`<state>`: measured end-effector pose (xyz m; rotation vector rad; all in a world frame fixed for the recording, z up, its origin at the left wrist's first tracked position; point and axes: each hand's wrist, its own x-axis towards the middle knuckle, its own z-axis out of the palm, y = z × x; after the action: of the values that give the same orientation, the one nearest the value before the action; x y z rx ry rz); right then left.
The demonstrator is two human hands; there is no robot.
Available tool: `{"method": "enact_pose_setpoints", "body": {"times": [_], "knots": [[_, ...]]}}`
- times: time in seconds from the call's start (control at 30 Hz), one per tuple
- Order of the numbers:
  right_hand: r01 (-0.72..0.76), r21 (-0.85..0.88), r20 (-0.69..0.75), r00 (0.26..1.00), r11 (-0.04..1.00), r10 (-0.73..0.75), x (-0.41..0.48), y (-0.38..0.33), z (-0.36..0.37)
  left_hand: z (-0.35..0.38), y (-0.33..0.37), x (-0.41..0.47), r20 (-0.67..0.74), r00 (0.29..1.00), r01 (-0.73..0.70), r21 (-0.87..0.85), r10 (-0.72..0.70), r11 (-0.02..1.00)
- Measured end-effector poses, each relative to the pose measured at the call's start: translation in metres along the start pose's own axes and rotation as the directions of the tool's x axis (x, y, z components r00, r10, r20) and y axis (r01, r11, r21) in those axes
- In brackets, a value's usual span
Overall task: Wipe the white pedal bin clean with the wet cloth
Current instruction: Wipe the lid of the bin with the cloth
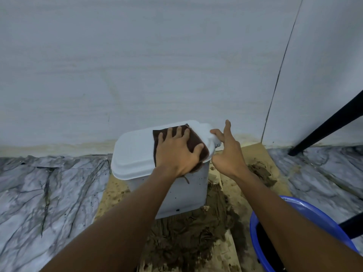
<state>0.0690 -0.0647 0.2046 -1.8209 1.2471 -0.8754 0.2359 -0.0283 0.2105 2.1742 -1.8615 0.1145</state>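
Note:
The white pedal bin (135, 152) stands against the wall with its lid closed. A dark brown wet cloth (194, 139) lies spread on the right part of the lid. My left hand (176, 152) presses flat on the cloth with fingers spread. My right hand (225, 150) is at the lid's right end, fingers straight, with fingertips touching the lid's edge. Dark specks dot the bin's front wall (184, 193).
The bin sits on a sheet of cardboard (227, 258) smeared with brown mud (186, 238). A blue bucket (306, 211) stands at the lower right. A black furniture leg (324, 128) slants down at the right. Marble floor (49, 193) lies on both sides.

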Motion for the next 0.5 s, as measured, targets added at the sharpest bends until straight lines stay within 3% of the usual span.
{"method": "enact_pose_setpoints", "body": {"times": [0.1,0.5], "knots": [[0.017,0.008,0.005,1.0,1.0,-0.018,0.0,0.0,0.0,0.006,0.018,0.005,-0.015,0.999,-0.028,0.012,0.029,1.0],[0.03,0.055,0.045,0.998,0.998,-0.033,0.011,0.004,0.005,0.013,0.047,0.035,-0.056,0.994,0.092,-0.022,-0.094,0.995]]}}
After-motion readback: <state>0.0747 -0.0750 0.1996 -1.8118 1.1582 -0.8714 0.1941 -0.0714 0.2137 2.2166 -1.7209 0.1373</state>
